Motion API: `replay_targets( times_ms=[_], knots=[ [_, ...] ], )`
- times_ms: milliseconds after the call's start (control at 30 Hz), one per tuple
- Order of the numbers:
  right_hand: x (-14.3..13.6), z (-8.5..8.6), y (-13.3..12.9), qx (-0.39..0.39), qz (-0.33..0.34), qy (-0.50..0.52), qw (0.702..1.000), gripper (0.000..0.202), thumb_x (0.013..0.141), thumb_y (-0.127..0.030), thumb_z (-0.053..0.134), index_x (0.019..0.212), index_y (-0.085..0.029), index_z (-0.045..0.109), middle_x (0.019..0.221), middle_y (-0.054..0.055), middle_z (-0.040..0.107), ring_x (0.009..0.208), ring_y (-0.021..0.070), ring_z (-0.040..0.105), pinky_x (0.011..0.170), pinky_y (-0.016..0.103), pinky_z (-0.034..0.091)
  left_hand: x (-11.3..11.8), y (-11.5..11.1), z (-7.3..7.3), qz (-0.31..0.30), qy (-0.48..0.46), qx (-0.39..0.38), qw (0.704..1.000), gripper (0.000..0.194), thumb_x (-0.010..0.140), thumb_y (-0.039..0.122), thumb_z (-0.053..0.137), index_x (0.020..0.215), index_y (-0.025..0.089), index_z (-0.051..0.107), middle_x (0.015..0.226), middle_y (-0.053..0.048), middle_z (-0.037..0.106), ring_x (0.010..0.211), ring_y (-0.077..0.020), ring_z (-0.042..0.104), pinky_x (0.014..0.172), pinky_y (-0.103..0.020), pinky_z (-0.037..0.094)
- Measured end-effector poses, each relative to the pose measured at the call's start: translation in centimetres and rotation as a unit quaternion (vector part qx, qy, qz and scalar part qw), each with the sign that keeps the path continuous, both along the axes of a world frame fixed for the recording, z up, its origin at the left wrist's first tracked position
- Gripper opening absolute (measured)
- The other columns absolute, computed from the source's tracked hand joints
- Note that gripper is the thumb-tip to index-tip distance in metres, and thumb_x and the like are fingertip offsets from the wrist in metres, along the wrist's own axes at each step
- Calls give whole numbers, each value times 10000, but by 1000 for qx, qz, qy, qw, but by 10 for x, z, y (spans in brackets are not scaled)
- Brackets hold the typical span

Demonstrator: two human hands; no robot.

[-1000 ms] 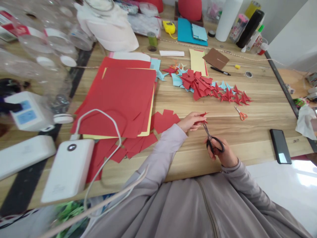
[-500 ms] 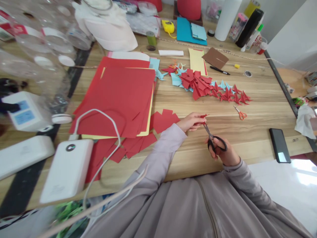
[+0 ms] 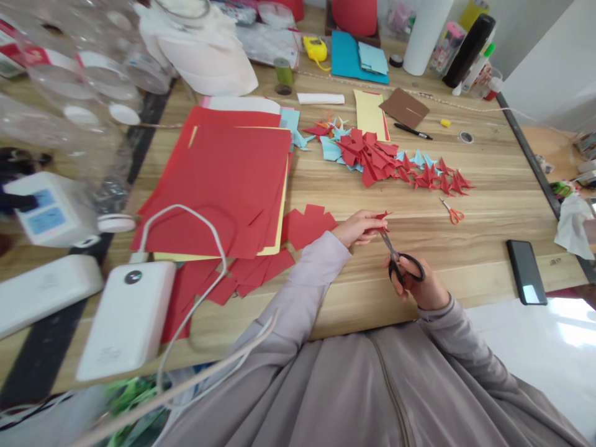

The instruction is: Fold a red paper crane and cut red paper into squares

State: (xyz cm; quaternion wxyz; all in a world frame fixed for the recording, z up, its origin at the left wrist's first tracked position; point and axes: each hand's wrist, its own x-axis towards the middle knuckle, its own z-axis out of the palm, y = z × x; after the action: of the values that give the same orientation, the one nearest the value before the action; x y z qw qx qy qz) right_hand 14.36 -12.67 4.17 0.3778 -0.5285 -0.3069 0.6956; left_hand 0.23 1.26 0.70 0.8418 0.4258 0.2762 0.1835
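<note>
At the near middle of the wood-grained worktop (image 3: 470,264), the left hand (image 3: 356,229) and right hand (image 3: 429,289) are closed: the right grips black-handled scissors (image 3: 395,254) with metal blades, the left pinches a small, folded, sharp-pointed red paper piece (image 3: 382,216) at the blades' tips.

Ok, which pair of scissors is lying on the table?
The small orange-handled pair; the larger black-handled pair is in the right hand.

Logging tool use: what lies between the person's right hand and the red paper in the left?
In the head view, the blades of black-handled scissors lie there, running from the right hand toward the red paper in the left hand.
</note>
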Motion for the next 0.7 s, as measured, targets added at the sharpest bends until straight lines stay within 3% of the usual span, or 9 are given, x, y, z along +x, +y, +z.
replay_targets(
  times_ms=[500, 700],
  knots=[
    [0, 5, -5, -16, -18, -1, 1000, 473, 721, -574, 621, 882, -129, 623, 420, -36, 515, 304, 80, 409, 290, 177, 292, 3, -1, -1, 12, 9, 18, 1000, 165, 673, 201, 695, 763, 108, 594, 468, 86, 395, 334, -9, 202, 332, -177, 108],
    [0, 6, -5, -7, -26, 1, 1000, 471, 713, -569, 632, 865, -123, 626, 413, -35, 510, 307, 77, 401, 288, 175, 283, 1, -2, 2, -6, -15, 32, 999, 160, 690, 254, 600, 737, 100, 601, 423, 86, 352, 325, -17, 168, 348, -189, 89]
  ],
)
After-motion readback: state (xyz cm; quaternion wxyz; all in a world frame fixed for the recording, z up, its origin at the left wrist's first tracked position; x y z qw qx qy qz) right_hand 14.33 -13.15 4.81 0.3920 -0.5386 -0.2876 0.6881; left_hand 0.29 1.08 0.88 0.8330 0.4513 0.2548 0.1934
